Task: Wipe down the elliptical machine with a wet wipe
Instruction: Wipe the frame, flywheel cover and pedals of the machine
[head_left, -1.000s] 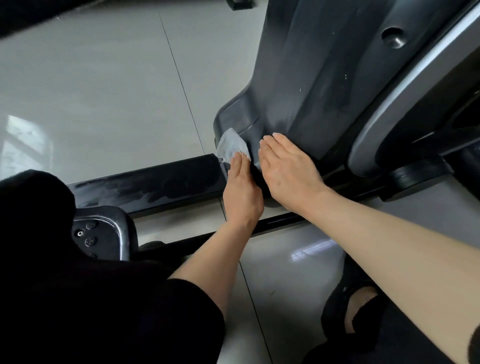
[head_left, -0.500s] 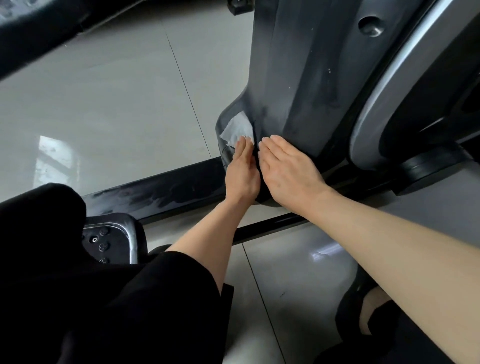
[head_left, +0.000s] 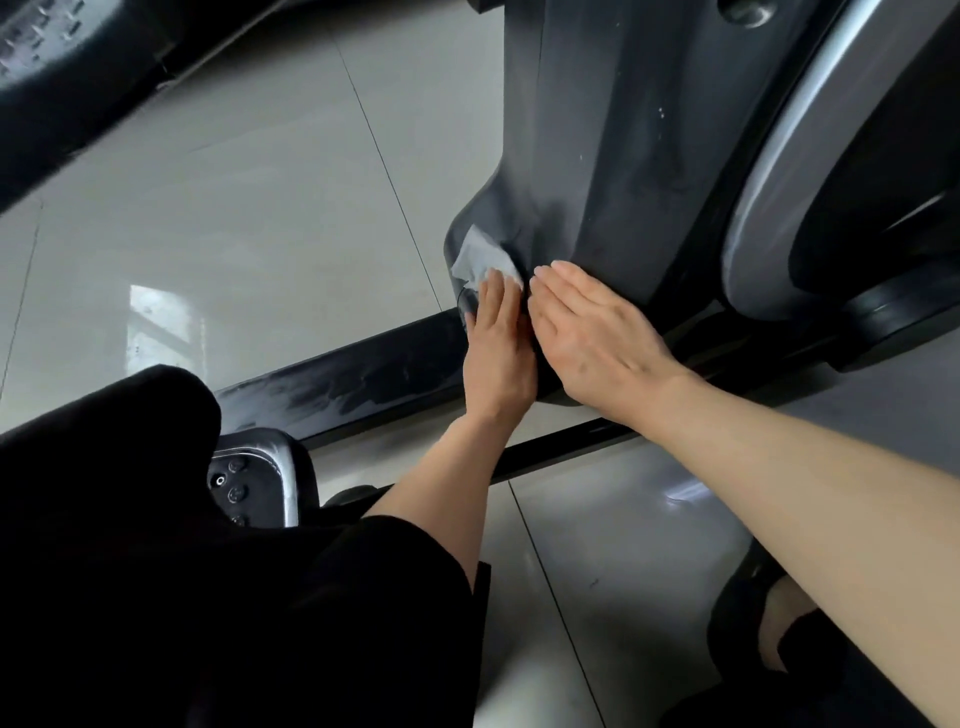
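**Low on the housing, wipe under your left fingers**

Glossy pale floor tiles (head_left: 249, 218) fill the background, and against them the wet wipe (head_left: 480, 258) sits right at the lower front corner of the elliptical machine (head_left: 613, 156), pressed onto the bulge of the dark grey housing just above the black base rail (head_left: 353, 379). Your left hand (head_left: 497, 353) has it pinned: fingers straight and together, tips flat on the lower part of the wipe, the rest of it fanning out above them. Your right hand (head_left: 597, 338) lies flat on the housing just beside, fingers straight and close together, holding nothing, looks like a brace.

Now the risks, as I judge them. The wipe is only pressed, not gripped, so on that curved corner it could bunch up or slide out from under your fingertips and drop to the floor. The seam running down beside your fingers may snag an edge. Pale specks higher up the housing look unwiped; stay low and you'll miss them. Beyond your right hand, the silver flywheel rim (head_left: 779, 156) and the pedal (head_left: 260, 478) by your knee wait their turn.
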